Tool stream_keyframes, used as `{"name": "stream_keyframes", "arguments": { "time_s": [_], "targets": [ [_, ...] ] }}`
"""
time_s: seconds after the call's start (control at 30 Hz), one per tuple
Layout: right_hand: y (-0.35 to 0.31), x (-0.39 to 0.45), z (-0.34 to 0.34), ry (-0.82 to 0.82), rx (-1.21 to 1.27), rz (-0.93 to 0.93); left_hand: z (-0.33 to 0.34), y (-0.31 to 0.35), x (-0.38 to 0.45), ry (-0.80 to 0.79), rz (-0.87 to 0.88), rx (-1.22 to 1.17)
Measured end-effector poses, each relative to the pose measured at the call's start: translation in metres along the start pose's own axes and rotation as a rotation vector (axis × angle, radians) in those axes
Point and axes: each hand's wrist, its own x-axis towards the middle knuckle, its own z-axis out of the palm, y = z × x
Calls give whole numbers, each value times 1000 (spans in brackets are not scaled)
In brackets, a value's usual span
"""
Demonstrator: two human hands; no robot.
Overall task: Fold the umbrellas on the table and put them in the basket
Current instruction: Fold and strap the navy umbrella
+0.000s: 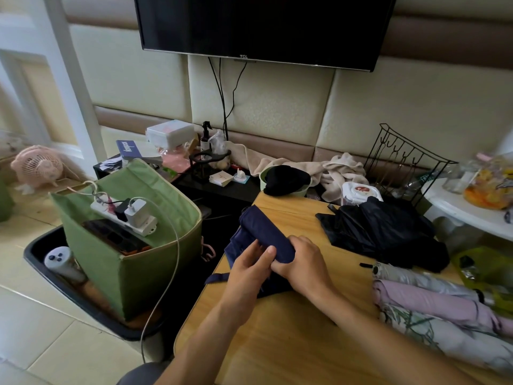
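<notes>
My forearms reach in from six o'clock over the wooden table [277, 343]. My left hand [247, 270] lies with fingers nearly straight, thumb pressed against the near end of the navy umbrella [266, 234]. My right hand [302, 262] curls around that same end, gripping the rolled cloth. The navy umbrella lies at the table's left edge, pointing toward eleven o'clock, with loose folds hanging off the side.

At three to four o'clock, three folded umbrellas lie side by side on the table: a grey umbrella [416, 279], a pink umbrella [424, 301] and a leaf-print umbrella [433, 334]. Beyond them, at two o'clock, lies a black umbrella [383, 232], crumpled and unfolded.

At nine o'clock, on the tiled floor [41, 343], stands the green basket [155, 262] in a black tray [36, 245]; a white power strip [122, 215] with chargers rests across its opening.

Farther off, a pink fan [37, 166] sits at ten o'clock, and a blue box [130, 149] carries writing I cannot read. A black wire rack [402, 162] stands at one o'clock. At twelve o'clock a television [263, 23] marked "TCL" hangs on the padded wall [402, 112].
</notes>
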Motion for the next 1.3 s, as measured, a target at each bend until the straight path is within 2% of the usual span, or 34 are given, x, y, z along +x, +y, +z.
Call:
{"name": "stream_keyframes", "arguments": {
  "time_s": [0.2, 0.33, 0.53, 0.77, 0.93, 1.1, 1.3],
  "targets": [
    [0, -5, 5, -48, -3, -61, -4, -5, 3, 117, 9, -44],
    [-5, -6, 1, -64, 46, -77, -5, -2, 4, 118, -15, -109],
    [-4, -2, -7, -213, 103, -99, -6, -1, 4, 127, -35, -185],
    [-11, -2, -4, -277, -51, -119, -6, -3, 2, 269, -105, -210],
    [-19, -5, -9, -323, -111, -133, -7, -1, 2, 290, -101, -247],
    [-19, 2, -36, -280, 143, -125, -12, 6, 0, 222, -87, -230],
    [-23, -1, -26, -133, -5, -260, -12, 8, 0, 141, -69, -256]
  ]
}}
